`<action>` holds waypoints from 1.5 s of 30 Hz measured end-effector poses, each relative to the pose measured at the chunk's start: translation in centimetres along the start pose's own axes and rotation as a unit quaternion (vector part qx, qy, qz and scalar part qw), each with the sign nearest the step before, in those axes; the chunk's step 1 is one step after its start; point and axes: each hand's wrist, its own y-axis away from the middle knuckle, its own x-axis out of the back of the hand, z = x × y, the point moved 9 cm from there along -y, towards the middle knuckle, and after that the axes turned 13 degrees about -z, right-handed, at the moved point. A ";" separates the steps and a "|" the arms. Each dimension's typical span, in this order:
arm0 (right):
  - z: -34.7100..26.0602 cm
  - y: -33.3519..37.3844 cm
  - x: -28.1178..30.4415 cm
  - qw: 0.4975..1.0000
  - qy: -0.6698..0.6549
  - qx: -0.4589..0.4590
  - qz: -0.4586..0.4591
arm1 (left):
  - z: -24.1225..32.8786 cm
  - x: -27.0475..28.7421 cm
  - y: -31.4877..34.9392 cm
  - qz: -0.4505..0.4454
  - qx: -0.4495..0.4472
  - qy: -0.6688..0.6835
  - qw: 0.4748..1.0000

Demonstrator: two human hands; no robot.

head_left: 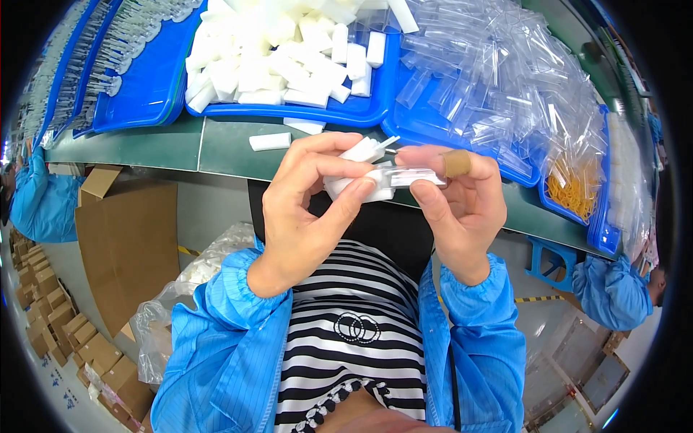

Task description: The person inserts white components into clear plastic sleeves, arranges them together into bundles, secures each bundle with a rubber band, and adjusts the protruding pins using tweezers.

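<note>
In front of my chest, both hands meet over the near edge of the table. My left hand is closed around several white foam-like blocks, with a thin pale stick poking out beside them. Between the thumb and fingers of my right hand is a clear plastic sleeve; white material shows inside it. The sleeve's left end touches the pieces in my left hand, and the fingers partly hide where they join. A tan bandage wraps one right finger.
Beyond my hands, a blue tray is heaped with white blocks. To its right, another blue tray holds clear sleeves, near orange rubber bands. One loose white block lies on the green table. Co-workers' blue sleeves appear at both sides.
</note>
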 end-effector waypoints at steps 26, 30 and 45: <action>0.4 -1.7 1.5 0.991 0.087 -0.086 -0.053 | 1.6 0.4 0.7 0.001 -0.095 -0.147 0.985; 0.7 -1.4 1.4 0.986 0.111 -0.106 -0.061 | 1.4 0.3 0.7 -0.002 -0.097 -0.155 0.983; 1.2 -1.4 2.3 0.988 -0.022 -0.142 -0.056 | 0.7 0.6 1.0 -0.089 -0.120 0.092 0.984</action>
